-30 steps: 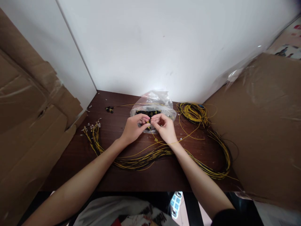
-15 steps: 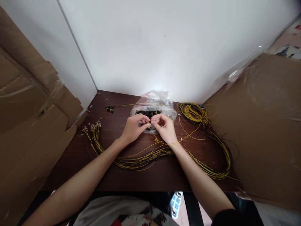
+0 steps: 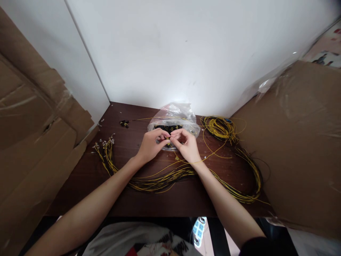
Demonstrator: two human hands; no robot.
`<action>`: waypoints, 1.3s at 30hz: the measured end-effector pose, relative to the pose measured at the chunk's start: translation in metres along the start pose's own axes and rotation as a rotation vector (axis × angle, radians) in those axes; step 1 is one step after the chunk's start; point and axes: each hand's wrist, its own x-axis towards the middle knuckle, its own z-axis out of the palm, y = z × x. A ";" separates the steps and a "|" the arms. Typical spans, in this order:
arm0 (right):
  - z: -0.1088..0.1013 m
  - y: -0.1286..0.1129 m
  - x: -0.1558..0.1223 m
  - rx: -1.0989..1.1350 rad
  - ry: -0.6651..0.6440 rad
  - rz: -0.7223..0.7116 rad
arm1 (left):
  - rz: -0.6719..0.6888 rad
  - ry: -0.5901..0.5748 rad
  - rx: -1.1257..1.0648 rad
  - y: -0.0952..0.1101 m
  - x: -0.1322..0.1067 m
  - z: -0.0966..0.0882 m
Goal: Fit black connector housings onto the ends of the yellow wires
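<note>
My left hand (image 3: 151, 145) and my right hand (image 3: 187, 144) meet fingertip to fingertip over the dark wooden table (image 3: 133, 202), both pinched on a small yellow connector (image 3: 168, 138) at the end of a thin yellow wire (image 3: 174, 153). The wire runs down under my right hand. Just behind my fingers lies a clear plastic bag (image 3: 173, 115) holding small black and yellow parts. A long bundle of yellow and black wires (image 3: 160, 182) lies across the table under my wrists.
A coil of yellow wire (image 3: 220, 127) sits at the back right. Wire ends with small clear tips (image 3: 105, 144) fan out at the left. A single small connector (image 3: 124, 123) lies at the back left. Cardboard sheets (image 3: 301, 142) flank the table on both sides.
</note>
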 end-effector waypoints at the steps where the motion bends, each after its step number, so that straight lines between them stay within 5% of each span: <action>1: 0.000 0.000 0.000 0.000 0.005 0.000 | -0.004 0.000 -0.004 0.000 0.000 0.000; 39: -0.002 -0.001 0.001 0.032 -0.019 0.039 | 0.035 -0.003 0.063 0.003 0.000 -0.001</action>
